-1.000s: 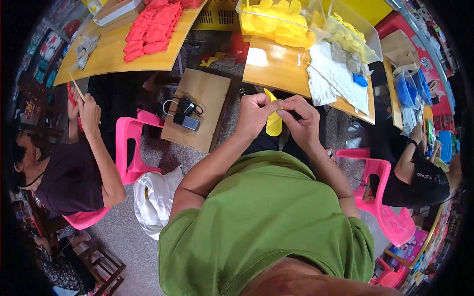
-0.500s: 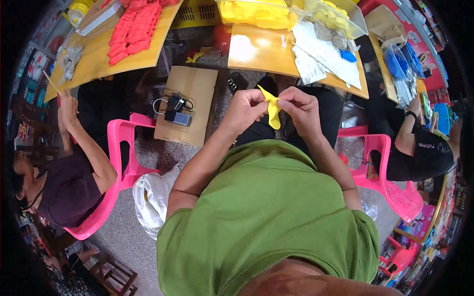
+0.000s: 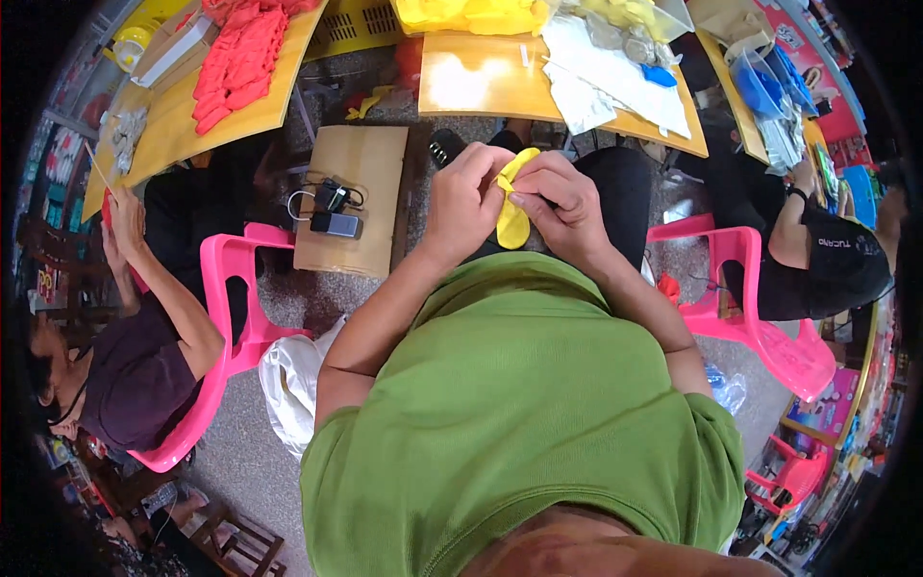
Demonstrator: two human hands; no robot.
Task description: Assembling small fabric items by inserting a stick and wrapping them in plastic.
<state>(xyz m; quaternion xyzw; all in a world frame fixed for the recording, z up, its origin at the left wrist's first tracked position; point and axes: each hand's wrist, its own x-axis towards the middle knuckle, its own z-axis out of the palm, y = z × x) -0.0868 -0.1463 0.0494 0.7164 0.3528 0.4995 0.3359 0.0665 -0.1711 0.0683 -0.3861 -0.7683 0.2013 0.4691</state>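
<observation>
Item: one yellow piece [image 3: 513,229], held between both hands above the lap [image 3: 623,197], bunched at its middle, seemingly part-worked. Left hand [image 3: 465,200]: thumb and fingers closed on it. Right hand [image 3: 569,200]: fingertips pinching it. Farther: wooden table [image 3: 481,82]. At its far side: heap of yellow pieces [image 3: 471,13], done or yet to do, cannot tell.
</observation>
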